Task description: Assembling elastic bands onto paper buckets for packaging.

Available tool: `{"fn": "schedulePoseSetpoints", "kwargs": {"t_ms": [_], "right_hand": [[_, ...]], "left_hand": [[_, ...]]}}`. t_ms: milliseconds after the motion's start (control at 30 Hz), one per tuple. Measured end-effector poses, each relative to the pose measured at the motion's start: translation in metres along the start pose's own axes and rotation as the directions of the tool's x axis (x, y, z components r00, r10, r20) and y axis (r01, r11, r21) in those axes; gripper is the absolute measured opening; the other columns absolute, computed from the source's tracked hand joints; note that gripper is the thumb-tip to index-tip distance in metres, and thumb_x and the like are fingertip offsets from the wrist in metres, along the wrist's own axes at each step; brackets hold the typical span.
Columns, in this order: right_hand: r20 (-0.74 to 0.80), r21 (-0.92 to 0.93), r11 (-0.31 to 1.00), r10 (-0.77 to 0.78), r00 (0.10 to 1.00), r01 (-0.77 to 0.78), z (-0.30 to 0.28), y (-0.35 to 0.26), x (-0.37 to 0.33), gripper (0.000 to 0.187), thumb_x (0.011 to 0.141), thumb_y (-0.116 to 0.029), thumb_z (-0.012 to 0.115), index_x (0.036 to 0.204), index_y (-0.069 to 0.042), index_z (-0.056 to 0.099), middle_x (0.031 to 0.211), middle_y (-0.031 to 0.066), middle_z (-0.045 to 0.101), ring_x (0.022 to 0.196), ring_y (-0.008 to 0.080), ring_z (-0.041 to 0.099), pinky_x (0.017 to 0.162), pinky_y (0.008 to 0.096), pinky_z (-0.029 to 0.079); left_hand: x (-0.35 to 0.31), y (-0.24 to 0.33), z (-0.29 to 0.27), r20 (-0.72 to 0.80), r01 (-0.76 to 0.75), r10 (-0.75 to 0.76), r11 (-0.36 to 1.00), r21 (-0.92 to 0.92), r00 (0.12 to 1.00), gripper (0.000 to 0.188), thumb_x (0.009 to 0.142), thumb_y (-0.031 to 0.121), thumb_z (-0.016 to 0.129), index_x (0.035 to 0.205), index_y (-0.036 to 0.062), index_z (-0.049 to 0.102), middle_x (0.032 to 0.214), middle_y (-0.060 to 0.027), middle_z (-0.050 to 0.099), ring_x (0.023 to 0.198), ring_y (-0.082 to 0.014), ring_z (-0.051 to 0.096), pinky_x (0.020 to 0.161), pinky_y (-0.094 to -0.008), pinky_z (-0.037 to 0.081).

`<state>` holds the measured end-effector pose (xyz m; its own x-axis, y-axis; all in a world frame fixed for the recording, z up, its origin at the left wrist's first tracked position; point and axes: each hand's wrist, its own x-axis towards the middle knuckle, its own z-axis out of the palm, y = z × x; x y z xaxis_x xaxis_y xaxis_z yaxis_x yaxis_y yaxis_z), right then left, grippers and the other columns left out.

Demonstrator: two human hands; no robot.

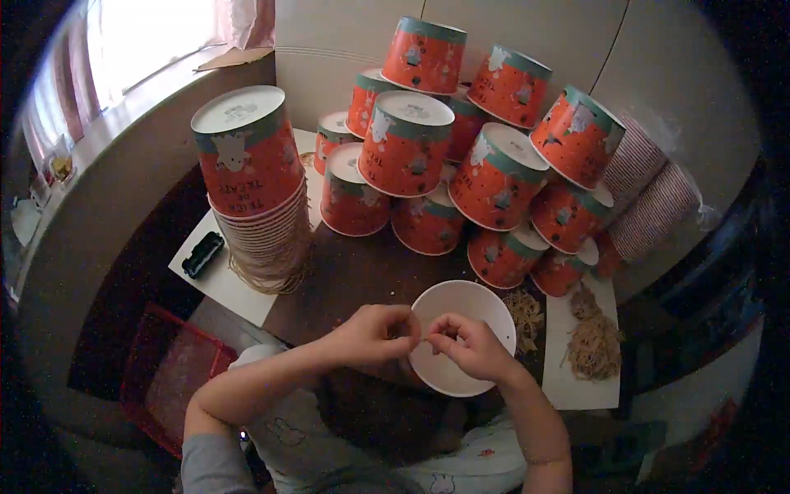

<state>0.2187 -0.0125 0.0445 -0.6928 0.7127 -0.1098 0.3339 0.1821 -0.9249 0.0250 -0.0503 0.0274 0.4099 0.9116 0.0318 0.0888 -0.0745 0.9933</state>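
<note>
A paper bucket [494, 309] stands mouth up in front of me, its white inside showing and a small dark hole near the right rim. My left hand [372, 336] is closed with fingers curled, at the bucket's left rim. Over the bucket's mouth, my right hand [471, 349] pinches thumb against fingers. The fingertips of both hands almost meet. Something thin and pale seems to lie between them, too small to name. Beside the bucket on the right lies a loose bunch of tan twine [524, 316].
Upside-down orange-and-green buckets [407, 146] are piled at the back. A tall nested stack of buckets [251, 169], twine hanging round its lower part, stands left by a black object [202, 255]. More twine [594, 346] lies on white board at right. A red basket [177, 362] sits lower left.
</note>
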Motion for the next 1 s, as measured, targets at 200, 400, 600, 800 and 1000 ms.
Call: {"fn": "schedulePoseSetpoints", "kwargs": {"t_ms": [200,400,600,800,1000], "right_hand": [[-0.003,-0.009,1.0,0.002,1.0,-0.002,0.0,-0.001,0.0,0.01,0.081,-0.012,0.052,0.086,-0.003,0.052,0.072,-0.0005,0.053,0.067,0.0062,0.049,0.058,0.0202,0.039],[-0.012,-0.039,0.998,-0.057,0.998,0.056,0.001,0.008,0.001,0.014,0.083,-0.016,0.049,0.09,-0.004,0.051,0.069,0.0027,0.055,0.063,0.0087,0.052,0.058,0.0231,0.043],[0.012,-0.079,0.996,-0.029,1.0,0.03,0.0,0.007,0.0,0.009,0.082,-0.009,0.049,0.086,-0.001,0.049,0.071,0.0005,0.05,0.064,0.0061,0.047,0.057,0.0196,0.04],[0.044,-0.208,0.969,-0.125,0.991,0.132,-0.002,0.005,-0.002,0.008,0.082,-0.009,0.049,0.085,-0.002,0.048,0.068,0.0002,0.048,0.06,0.0054,0.045,0.054,0.0199,0.039],[0.052,-0.17,0.969,-0.171,0.984,0.177,-0.003,0.003,-0.002,0.008,0.081,-0.009,0.049,0.085,-0.002,0.048,0.067,-0.0011,0.047,0.06,0.0047,0.042,0.053,0.0197,0.037]], "left_hand": [[0.0,0.001,0.004,-0.044,-0.023,0.024,0.999,0.023,0.999,0.013,0.076,0.012,0.055,0.081,0.0005,0.054,0.069,-0.0039,0.056,0.066,-0.0075,0.052,0.059,-0.024,0.043],[0.003,-0.006,0.007,-0.084,-0.031,0.032,1.0,0.003,0.996,0.013,0.078,0.013,0.055,0.082,0.0009,0.055,0.07,-0.0042,0.056,0.065,-0.0072,0.051,0.058,-0.0237,0.043],[0.005,-0.005,0.005,-0.11,0.013,-0.008,0.999,0.043,0.994,0.012,0.078,0.012,0.055,0.084,0.001,0.055,0.07,-0.0047,0.056,0.066,-0.0078,0.052,0.058,-0.0237,0.043],[0.007,-0.016,0.004,-0.114,-0.086,0.095,0.993,0.084,0.989,0.012,0.078,0.012,0.055,0.084,0.0008,0.055,0.073,-0.0053,0.057,0.068,-0.0084,0.052,0.061,-0.0244,0.044],[0.006,-0.009,0.002,-0.075,-0.057,0.061,0.997,0.052,0.995,0.011,0.078,0.011,0.055,0.083,0.0013,0.054,0.074,-0.0052,0.056,0.07,-0.0094,0.052,0.062,-0.025,0.044]]}}
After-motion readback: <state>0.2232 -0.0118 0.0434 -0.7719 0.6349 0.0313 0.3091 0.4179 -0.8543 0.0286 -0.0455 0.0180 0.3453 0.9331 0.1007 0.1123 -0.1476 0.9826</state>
